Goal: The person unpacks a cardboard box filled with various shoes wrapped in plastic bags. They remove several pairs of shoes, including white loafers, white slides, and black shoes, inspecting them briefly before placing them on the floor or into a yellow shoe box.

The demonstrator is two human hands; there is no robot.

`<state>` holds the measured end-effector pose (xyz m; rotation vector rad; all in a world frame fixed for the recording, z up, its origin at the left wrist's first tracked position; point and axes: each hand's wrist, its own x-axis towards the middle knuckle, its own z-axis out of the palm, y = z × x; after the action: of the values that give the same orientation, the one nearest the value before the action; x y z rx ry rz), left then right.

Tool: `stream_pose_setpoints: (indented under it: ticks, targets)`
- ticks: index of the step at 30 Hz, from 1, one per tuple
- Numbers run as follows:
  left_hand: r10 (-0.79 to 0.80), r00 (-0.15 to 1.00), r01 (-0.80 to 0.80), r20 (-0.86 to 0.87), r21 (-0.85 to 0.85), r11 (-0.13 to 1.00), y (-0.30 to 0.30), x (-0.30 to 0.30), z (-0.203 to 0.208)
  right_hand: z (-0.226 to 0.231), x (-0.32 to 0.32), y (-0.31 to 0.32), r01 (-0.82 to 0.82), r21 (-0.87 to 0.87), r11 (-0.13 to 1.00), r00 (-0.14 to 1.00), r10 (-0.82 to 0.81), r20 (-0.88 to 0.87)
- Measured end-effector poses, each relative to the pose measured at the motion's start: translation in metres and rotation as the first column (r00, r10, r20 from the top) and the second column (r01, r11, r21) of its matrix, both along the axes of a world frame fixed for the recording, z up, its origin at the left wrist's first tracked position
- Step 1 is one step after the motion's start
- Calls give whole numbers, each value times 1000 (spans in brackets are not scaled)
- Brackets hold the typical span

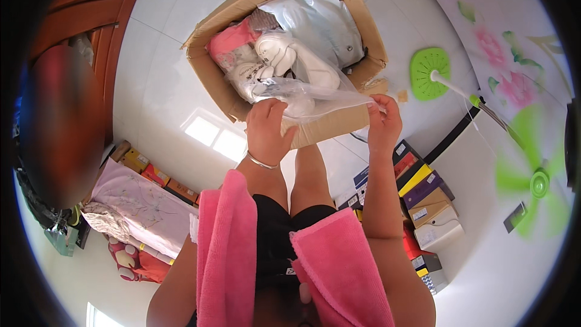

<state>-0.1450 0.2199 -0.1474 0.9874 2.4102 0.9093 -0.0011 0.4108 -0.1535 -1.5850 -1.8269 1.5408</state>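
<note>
A cardboard box (212, 94) stands on the floor in front of my legs, its top open. Inside it lie white shoes (277, 53) wrapped in clear plastic. My right hand (384, 122) pinches one corner of a clear plastic bag (331, 100), pulling its edge taut above the near box flap. At the other end of that edge, my left hand (269, 128) has its fingers curled over the bag, with the thumb apart. A silvery white plastic package (318, 21) and a pink item (233, 36) share the box with the shoes.
A green mop head (430, 74) rests on the floor right of the box. Several shoe boxes (423, 191) are stacked at my right, near a green fan (538, 183). Wooden furniture (118, 42) stands at far left. A pink towel (227, 248) hangs around me.
</note>
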Motion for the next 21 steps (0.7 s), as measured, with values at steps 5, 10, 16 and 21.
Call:
stream_pose_setpoints:
  ticks: [5, 10, 16, 21]
  targets:
    - [80, 996, -76, -32, 132, 988, -7, -6, -9, -19, 19, 9, 37, -112, 993, 992, -49, -113]
    - [118, 991, -124, 69, 82, 989, -30, -6, 57, 3, 20, 11, 39, -42, 998, 977, -47, -206]
    - [207, 910, -189, 360, -85, 978, -59, -13, 71, 12, 7, 20, -102, 219, 970, 995, 98, 30]
    - [194, 881, -213, 432, -4, 977, -36, 8, 64, 56, -24, -11, -562, 515, 648, 787, 610, 91]
